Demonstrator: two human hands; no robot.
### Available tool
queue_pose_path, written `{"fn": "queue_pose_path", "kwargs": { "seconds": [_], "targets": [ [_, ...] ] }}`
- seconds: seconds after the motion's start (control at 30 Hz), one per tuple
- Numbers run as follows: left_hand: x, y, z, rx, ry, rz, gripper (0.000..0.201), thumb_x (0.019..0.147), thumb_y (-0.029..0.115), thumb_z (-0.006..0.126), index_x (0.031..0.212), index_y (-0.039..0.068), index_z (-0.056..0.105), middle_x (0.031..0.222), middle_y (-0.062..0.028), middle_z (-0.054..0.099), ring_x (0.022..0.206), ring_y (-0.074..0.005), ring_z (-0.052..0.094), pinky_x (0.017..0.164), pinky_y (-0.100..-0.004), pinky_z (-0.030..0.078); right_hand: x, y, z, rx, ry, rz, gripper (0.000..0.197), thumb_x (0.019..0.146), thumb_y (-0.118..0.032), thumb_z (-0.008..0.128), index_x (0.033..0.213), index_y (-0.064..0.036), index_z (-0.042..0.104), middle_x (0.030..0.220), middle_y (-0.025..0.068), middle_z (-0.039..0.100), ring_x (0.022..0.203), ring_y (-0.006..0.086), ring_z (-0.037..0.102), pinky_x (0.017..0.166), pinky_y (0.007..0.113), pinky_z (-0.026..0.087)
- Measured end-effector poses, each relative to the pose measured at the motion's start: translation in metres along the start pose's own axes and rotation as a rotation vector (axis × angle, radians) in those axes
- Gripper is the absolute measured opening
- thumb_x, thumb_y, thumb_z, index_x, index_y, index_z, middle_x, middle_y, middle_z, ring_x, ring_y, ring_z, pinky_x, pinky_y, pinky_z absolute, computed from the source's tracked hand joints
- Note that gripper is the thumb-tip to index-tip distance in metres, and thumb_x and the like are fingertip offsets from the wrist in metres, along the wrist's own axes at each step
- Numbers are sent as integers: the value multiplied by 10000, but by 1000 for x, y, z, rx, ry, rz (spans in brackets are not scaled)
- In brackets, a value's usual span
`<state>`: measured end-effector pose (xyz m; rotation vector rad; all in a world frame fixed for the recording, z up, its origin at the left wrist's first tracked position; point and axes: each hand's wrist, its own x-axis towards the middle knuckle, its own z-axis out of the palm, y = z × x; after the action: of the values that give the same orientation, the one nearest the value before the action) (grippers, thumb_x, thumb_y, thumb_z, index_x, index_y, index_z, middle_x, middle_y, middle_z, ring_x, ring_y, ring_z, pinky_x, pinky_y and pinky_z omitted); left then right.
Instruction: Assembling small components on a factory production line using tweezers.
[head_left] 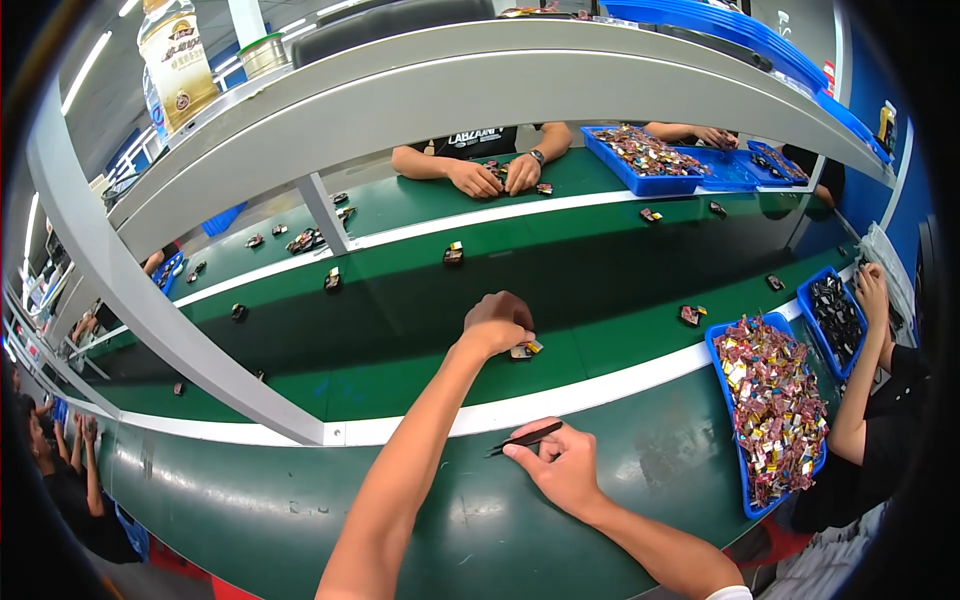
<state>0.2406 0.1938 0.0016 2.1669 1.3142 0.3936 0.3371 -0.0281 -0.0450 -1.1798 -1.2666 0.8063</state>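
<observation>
From the head view, the left hand [497,322] reached out over the green belt, fingers curled down on a small dark part [524,350] lying there; whether it was truly gripped could not be told. The right hand [562,462] rested on the bench [480,530], pinching black tweezers [524,438]. The step looked like a pick or placement at the belt, calling for a steady pinch. The part's detail was too small to make out.

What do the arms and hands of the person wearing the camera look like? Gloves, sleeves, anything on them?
Both forearms are bare, with no gloves, watch or rings that show on the left hand or the right hand. No sleeve shows on the left arm; at the right arm's lower end the edge of a white sleeve just peeks into view.
</observation>
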Motion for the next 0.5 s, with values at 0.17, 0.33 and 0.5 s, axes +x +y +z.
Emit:
{"fn": "queue_pose_path", "kwargs": {
  "seconds": [0.17,0.33,0.5],
  "targets": [
    [-3,-4,0,74,-28,-115,167,809,175,785,957,98,779,922,-77,767,917,-255,727,849,-362,557,2,-5,-3,-41,-11,-34,165,815,-46,826,946,-7,733,540,-35,525,452,8,346,446,207,273],
    [-21,-18,-3,-204,-42,-199,135,856,141,734,891,12,737,838,-91,727,695,-191,694,568,-325,544,3,-1,0,-19,-16,-47,169,813,-32,826,950,-2,730,582,-28,583,464,4,357,445,207,284],
    [-49,-25,-12,-332,54,-170,133,896,91,668,953,-28,679,753,-83,683,573,-132,624,440,-287,472,1,-3,4,25,-12,-38,175,810,-11,826,949,7,722,678,-9,661,488,-4,369,447,201,291]
  ]
}}
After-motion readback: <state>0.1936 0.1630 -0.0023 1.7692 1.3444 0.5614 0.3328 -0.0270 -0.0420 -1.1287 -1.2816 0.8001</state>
